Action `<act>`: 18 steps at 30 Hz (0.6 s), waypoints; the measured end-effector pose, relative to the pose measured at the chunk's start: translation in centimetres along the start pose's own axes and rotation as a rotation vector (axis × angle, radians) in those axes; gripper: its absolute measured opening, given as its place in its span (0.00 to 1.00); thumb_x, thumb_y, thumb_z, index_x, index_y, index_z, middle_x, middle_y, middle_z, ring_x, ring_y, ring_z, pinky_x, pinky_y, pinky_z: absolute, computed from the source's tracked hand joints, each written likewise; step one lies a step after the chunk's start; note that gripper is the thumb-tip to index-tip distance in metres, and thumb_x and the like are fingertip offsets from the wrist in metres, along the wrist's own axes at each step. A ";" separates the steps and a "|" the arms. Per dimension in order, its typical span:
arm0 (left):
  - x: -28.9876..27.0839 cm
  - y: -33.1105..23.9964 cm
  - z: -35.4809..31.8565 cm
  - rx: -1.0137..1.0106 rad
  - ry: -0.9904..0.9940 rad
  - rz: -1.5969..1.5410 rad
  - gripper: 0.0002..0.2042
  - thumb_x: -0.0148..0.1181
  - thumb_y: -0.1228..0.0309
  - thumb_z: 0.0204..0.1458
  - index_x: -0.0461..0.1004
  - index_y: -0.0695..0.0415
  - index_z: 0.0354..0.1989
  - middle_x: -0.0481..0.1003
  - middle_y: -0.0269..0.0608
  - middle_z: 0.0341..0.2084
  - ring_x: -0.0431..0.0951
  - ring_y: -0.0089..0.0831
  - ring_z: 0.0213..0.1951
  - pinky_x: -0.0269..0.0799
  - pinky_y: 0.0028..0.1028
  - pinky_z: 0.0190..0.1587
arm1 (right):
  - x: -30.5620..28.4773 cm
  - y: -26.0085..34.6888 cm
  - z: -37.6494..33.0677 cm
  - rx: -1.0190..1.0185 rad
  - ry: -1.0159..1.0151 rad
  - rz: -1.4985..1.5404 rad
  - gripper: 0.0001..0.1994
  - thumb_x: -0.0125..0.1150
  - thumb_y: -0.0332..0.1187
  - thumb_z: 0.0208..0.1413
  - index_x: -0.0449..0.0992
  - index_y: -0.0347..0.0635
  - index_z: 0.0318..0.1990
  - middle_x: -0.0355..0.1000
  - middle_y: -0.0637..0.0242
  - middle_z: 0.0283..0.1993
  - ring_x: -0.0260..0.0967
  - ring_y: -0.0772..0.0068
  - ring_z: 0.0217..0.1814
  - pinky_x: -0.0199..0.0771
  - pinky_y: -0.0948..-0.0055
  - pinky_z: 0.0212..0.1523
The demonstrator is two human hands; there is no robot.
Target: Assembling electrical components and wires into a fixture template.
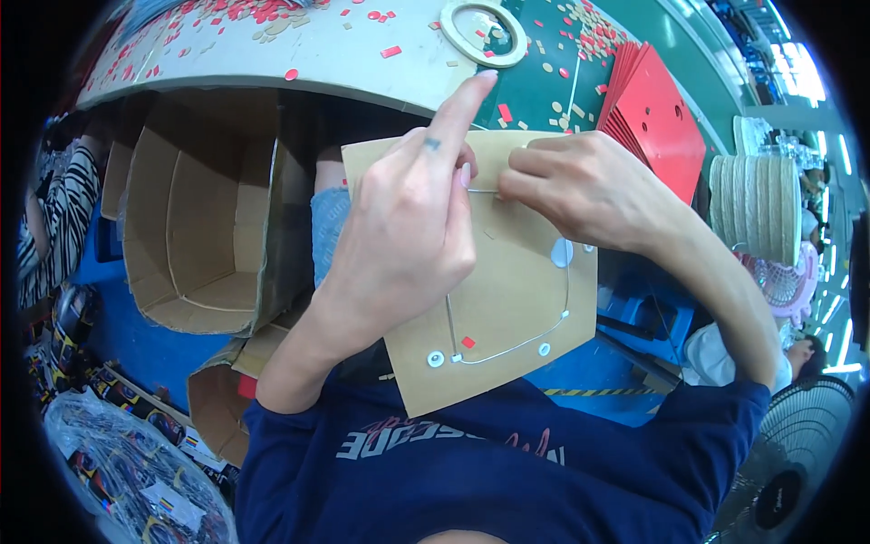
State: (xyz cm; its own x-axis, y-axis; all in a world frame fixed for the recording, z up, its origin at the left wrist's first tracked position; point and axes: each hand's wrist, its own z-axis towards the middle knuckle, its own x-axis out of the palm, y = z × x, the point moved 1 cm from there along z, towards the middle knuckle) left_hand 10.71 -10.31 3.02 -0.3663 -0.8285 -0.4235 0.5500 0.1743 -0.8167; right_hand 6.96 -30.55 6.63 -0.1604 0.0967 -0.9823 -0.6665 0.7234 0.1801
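Note:
A tan cardboard sheet rests tilted in front of my body, its far edge near the table. Thin white cord runs along the sheet and stretches taut between my two hands. With the index finger pointing out, my left hand pinches the cord between its thumb and curled fingers. My right hand is closed, fingers pressed together on the cord's other side. White round eyelets sit near the sheet's corners, and a small red chip lies on it.
Ahead is a table strewn with red and tan chips, with a tape roll on it. Red sheets are stacked at right, beside a large cord spool. Open cardboard boxes stand left; a fan is lower right.

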 end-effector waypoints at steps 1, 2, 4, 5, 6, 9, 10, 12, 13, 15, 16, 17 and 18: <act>0.0 0.0 -0.1 0.002 0.023 -0.014 0.34 0.49 0.90 0.50 0.64 0.58 0.69 0.78 0.45 0.28 0.80 0.33 0.29 0.76 0.29 0.40 | -0.3 0.0 0.3 -0.012 0.006 0.000 0.09 0.61 0.31 0.48 0.72 0.39 0.35 0.68 0.63 0.31 0.72 0.60 0.35 0.76 0.63 0.35; -0.1 0.1 -0.1 0.004 0.047 -0.027 0.34 0.49 0.90 0.49 0.63 0.58 0.70 0.77 0.46 0.28 0.80 0.33 0.29 0.76 0.30 0.39 | -0.9 0.2 0.6 -0.126 0.059 -0.139 0.08 0.60 0.31 0.48 0.72 0.39 0.35 0.66 0.63 0.30 0.71 0.62 0.35 0.75 0.65 0.36; 0.1 0.6 0.0 0.008 0.052 -0.045 0.35 0.48 0.91 0.49 0.63 0.58 0.70 0.76 0.46 0.27 0.79 0.33 0.28 0.75 0.30 0.39 | -1.9 0.9 1.4 -0.340 0.156 -0.416 0.07 0.59 0.32 0.50 0.71 0.39 0.31 0.61 0.66 0.28 0.66 0.68 0.33 0.73 0.69 0.36; 0.2 0.9 0.0 0.021 0.064 -0.060 0.35 0.48 0.91 0.49 0.62 0.58 0.70 0.76 0.46 0.27 0.78 0.33 0.27 0.74 0.30 0.38 | -2.4 0.8 1.8 -0.345 0.163 -0.413 0.07 0.59 0.32 0.50 0.71 0.39 0.31 0.61 0.66 0.28 0.66 0.68 0.33 0.73 0.69 0.36; 0.4 0.7 0.1 0.021 0.062 -0.074 0.35 0.48 0.91 0.49 0.62 0.58 0.70 0.76 0.46 0.27 0.78 0.33 0.27 0.74 0.30 0.38 | -3.2 0.6 1.8 -0.456 0.210 -0.505 0.07 0.59 0.32 0.50 0.71 0.39 0.29 0.61 0.66 0.28 0.65 0.69 0.33 0.72 0.70 0.36; 1.1 0.0 0.5 0.023 0.024 -0.123 0.36 0.48 0.91 0.48 0.61 0.58 0.71 0.76 0.47 0.32 0.77 0.33 0.28 0.74 0.31 0.38 | -3.9 -0.5 1.5 -0.521 0.240 -0.483 0.09 0.61 0.35 0.52 0.71 0.40 0.27 0.61 0.65 0.26 0.67 0.68 0.30 0.70 0.69 0.32; 1.2 -0.4 0.5 0.003 0.007 -0.123 0.37 0.49 0.90 0.48 0.60 0.58 0.72 0.76 0.49 0.35 0.77 0.34 0.29 0.74 0.30 0.39 | -4.1 -0.8 1.4 -0.305 0.221 -0.264 0.10 0.62 0.36 0.53 0.72 0.40 0.27 0.63 0.64 0.26 0.68 0.66 0.29 0.70 0.66 0.31; 1.3 -0.9 0.7 -0.001 -0.010 -0.131 0.37 0.49 0.90 0.48 0.59 0.59 0.72 0.76 0.51 0.37 0.77 0.34 0.30 0.74 0.30 0.39 | -4.2 -1.3 0.5 0.148 0.202 0.060 0.14 0.62 0.40 0.59 0.77 0.38 0.29 0.70 0.61 0.24 0.73 0.60 0.26 0.70 0.60 0.28; 1.5 -1.1 0.8 -0.005 -0.015 -0.162 0.37 0.49 0.90 0.48 0.59 0.59 0.72 0.75 0.52 0.41 0.77 0.35 0.31 0.74 0.30 0.39 | -4.0 -1.3 0.1 0.158 0.201 0.046 0.14 0.62 0.40 0.59 0.77 0.38 0.29 0.70 0.61 0.24 0.73 0.60 0.26 0.70 0.60 0.28; 1.6 -1.8 0.8 0.020 -0.024 -0.196 0.37 0.49 0.90 0.48 0.58 0.60 0.73 0.75 0.54 0.44 0.77 0.36 0.32 0.74 0.31 0.40 | -4.1 -1.7 -0.4 0.658 0.357 0.441 0.17 0.57 0.42 0.64 0.81 0.36 0.32 0.72 0.60 0.20 0.73 0.65 0.24 0.71 0.62 0.29; 1.7 -1.9 0.7 -0.015 -0.024 -0.200 0.37 0.49 0.90 0.48 0.57 0.61 0.73 0.74 0.55 0.45 0.77 0.37 0.32 0.74 0.31 0.40 | -4.1 -1.2 0.0 0.755 0.446 0.598 0.23 0.52 0.48 0.67 0.84 0.37 0.33 0.76 0.59 0.22 0.75 0.68 0.25 0.75 0.65 0.31; 1.7 -2.0 0.6 -0.049 -0.028 -0.202 0.37 0.48 0.91 0.48 0.57 0.62 0.72 0.73 0.55 0.46 0.76 0.37 0.33 0.73 0.31 0.40 | -4.1 -0.3 0.6 0.987 0.496 0.775 0.21 0.53 0.44 0.69 0.82 0.37 0.31 0.67 0.70 0.16 0.67 0.80 0.21 0.65 0.73 0.23; 1.8 -2.1 0.5 -0.037 -0.030 -0.197 0.37 0.48 0.91 0.49 0.57 0.61 0.73 0.71 0.56 0.49 0.76 0.39 0.34 0.73 0.32 0.41 | -3.5 0.1 0.3 1.076 0.408 0.974 0.20 0.54 0.43 0.69 0.81 0.38 0.31 0.66 0.72 0.16 0.65 0.81 0.20 0.63 0.75 0.22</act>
State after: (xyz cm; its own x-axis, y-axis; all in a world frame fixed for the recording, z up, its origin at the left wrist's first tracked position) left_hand 9.29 -12.41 4.21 -0.4409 -0.8642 -0.2425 0.4417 0.0263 -0.8968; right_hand 7.64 -30.65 10.02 -0.5187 0.7606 -0.3904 0.6247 0.6490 0.4342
